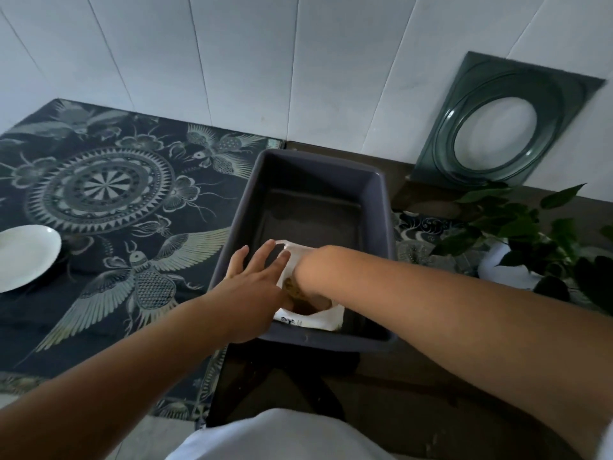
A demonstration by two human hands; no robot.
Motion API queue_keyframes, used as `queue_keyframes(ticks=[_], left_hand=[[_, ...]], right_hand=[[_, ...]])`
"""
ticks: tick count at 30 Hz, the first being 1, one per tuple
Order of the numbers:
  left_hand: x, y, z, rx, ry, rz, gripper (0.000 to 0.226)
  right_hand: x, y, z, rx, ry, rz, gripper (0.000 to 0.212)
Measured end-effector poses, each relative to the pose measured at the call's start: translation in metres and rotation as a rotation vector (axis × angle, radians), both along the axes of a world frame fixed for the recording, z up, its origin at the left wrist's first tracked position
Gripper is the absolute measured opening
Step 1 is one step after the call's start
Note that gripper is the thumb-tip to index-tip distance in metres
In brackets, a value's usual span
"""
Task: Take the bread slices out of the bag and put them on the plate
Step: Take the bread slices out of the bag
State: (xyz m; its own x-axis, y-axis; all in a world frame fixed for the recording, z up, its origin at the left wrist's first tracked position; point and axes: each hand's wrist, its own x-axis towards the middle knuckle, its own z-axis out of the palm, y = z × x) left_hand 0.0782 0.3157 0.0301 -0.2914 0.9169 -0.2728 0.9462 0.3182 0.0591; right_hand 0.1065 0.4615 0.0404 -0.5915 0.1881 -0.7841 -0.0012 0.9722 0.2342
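A white bread bag lies in the near part of a dark grey plastic tub. Brown bread shows through the bag's open mouth. My right hand is pushed into the bag up to the wrist, so its fingers are hidden. My left hand rests on the bag's left edge at the tub's rim, fingers spread, holding the mouth open. A white plate sits at the far left on the patterned cloth, with nothing on it.
A dark cloth with mandala and insect patterns covers the table left of the tub. A green glass dish leans on the white wall at back right. A leafy plant in a white pot stands right of the tub.
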Motion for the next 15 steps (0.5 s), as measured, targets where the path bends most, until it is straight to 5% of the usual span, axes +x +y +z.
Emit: queue_keyframes(ticks=[3, 5, 10, 12, 15], left_hand=[[0.001, -0.003, -0.002, 0.016, 0.000, 0.013, 0.058], [0.000, -0.007, -0.005, 0.025, -0.005, 0.035, 0.056], [-0.014, -0.029, -0.015, 0.086, -0.053, 0.100, 0.046], [-0.011, -0.025, -0.015, 0.101, -0.070, 0.078, 0.045], [-0.006, -0.023, -0.016, 0.127, -0.098, 0.058, 0.047]], right_hand=[[0.004, -0.002, -0.011, -0.005, 0.112, -0.009, 0.011], [0.004, -0.004, -0.019, 0.082, -0.161, -0.001, 0.009], [-0.027, -0.009, -0.030, 0.083, -0.212, 0.014, 0.021], [-0.022, 0.001, -0.043, 0.071, -0.124, -0.060, 0.011], [-0.021, 0.004, -0.057, -0.027, 0.124, -0.170, 0.029]])
